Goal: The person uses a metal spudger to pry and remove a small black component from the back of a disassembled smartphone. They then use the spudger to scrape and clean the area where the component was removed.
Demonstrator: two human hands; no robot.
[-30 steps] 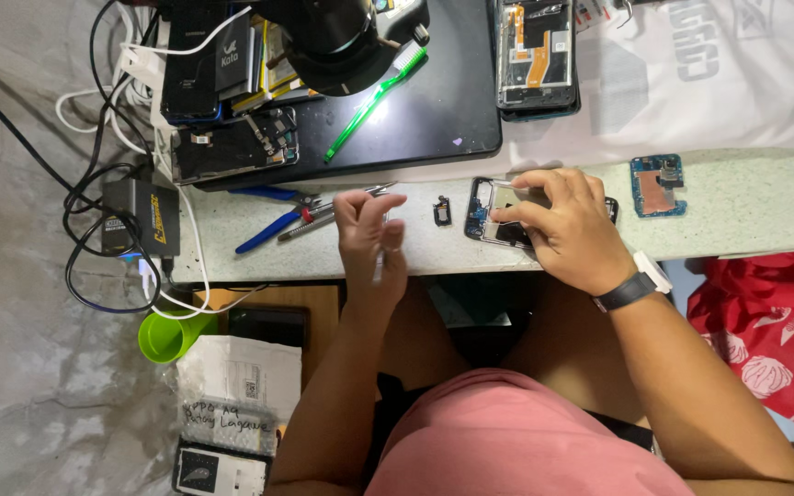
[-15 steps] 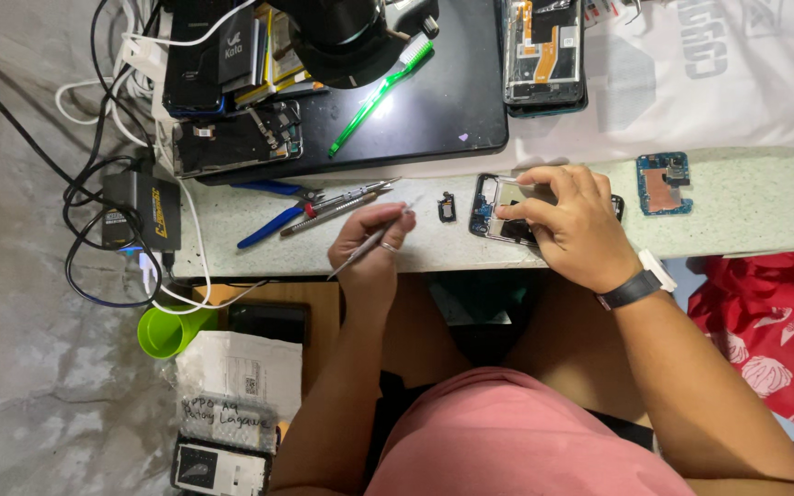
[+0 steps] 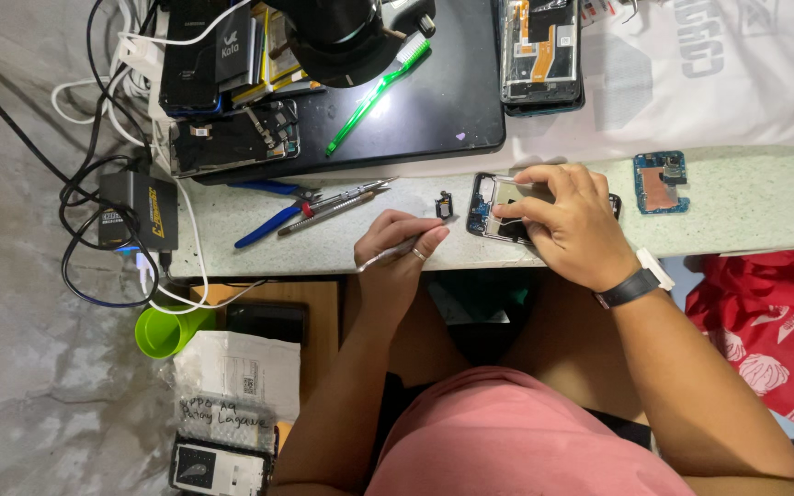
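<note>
My right hand (image 3: 567, 220) presses down on an opened phone (image 3: 487, 204) lying on the pale green table (image 3: 746, 207), with the fingers spread over its frame. My left hand (image 3: 395, 246) sits at the table's near edge, pinching thin metal tweezers (image 3: 384, 257) that point left and down. A small black part (image 3: 444, 204) lies between the two hands. A blue circuit board (image 3: 661, 182) rests to the right of the phone.
Blue-handled pliers (image 3: 268, 223) and metal tools (image 3: 337, 197) lie left of my hands. Behind are a black mat (image 3: 434, 110), a green toothbrush (image 3: 374, 96), opened phones (image 3: 539, 55) and a white cloth (image 3: 719, 73). Cables, a charger (image 3: 140, 211) and a green cup (image 3: 165, 331) sit at the left.
My left hand picked up the tweezers from the tool pile, drew back toward the table edge, then shifted right toward the phone. The right hand stayed on the phone.
</note>
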